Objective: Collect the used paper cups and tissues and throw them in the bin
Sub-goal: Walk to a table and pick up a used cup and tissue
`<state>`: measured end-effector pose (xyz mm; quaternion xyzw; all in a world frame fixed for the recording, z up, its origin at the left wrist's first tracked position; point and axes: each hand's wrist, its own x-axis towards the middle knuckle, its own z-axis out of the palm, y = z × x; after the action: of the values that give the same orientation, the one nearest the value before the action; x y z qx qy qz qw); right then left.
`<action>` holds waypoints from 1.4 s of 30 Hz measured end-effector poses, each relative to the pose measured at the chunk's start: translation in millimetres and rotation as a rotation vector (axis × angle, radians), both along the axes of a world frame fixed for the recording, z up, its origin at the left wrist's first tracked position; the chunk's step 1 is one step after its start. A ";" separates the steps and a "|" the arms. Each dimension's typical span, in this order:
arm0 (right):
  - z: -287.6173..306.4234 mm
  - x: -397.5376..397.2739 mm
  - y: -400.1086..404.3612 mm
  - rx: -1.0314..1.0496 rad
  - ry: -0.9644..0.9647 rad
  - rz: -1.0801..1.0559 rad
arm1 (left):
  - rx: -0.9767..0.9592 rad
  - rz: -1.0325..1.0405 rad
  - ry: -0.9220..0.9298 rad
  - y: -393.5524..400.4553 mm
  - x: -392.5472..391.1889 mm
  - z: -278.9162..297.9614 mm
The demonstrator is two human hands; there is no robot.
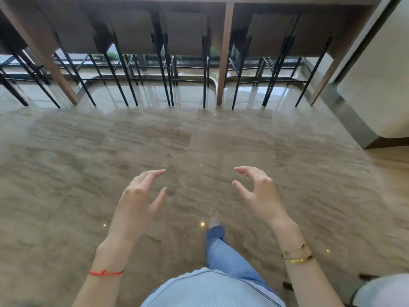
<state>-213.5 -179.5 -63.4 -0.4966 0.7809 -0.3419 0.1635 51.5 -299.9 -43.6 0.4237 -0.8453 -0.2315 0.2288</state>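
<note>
With fingers spread and loosely bent, the left hand and the right hand are both held out in front of the body, palms turned toward each other, and neither one grips or touches anything. A thin red string circles the left wrist, while two gold bracelets sit on the right wrist. Between the forearms show a pale blue ribbed top and a leg in blue jeans stepping forward, the toe of a shoe just past the cuff. Under the hands lies a glossy beige stone floor with small bright light reflections on it. Farther ahead stands a long wooden counter on slanted and upright wooden legs, with a row of dark stools on thin black metal legs pushed under it. At the right edge rises a cream wall with a metal base strip. No paper cups, tissues or bin can be seen from the head camera, so where they are cannot be told.
</note>
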 end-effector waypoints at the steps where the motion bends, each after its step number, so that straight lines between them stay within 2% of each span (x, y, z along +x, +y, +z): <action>1: -3.5 -10.5 -19.9 0.002 0.000 0.003 | 0.000 -0.001 -0.002 -20.3 -10.2 -2.6; 7: -18.1 -84.9 -150.3 0.000 -0.012 0.012 | 0.007 -0.002 -0.014 -148.2 -86.8 -11.9; 16: 19.4 -204.0 -380.3 -0.026 0.057 0.121 | -0.013 0.053 0.034 -349.5 -205.5 13.4; 21: 25.2 -239.5 -485.1 -0.017 0.053 0.175 | 0.015 0.092 0.025 -443.5 -241.2 11.5; 30: -1.2 -296.9 -681.4 -0.014 0.044 0.162 | 0.045 0.145 0.010 -640.3 -284.1 -6.3; 37: 19.1 -336.0 -869.5 -0.088 0.076 0.144 | -0.040 0.148 0.003 -828.7 -321.7 17.0; 42: 27.6 -365.4 -963.4 -0.096 0.063 0.102 | -0.053 0.117 -0.009 -933.2 -358.0 30.2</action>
<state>-578.9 -1142.9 -35.8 -0.5535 0.7421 -0.3544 0.1319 -306.5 -1233.2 -13.4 0.4672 -0.8259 -0.1935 0.2492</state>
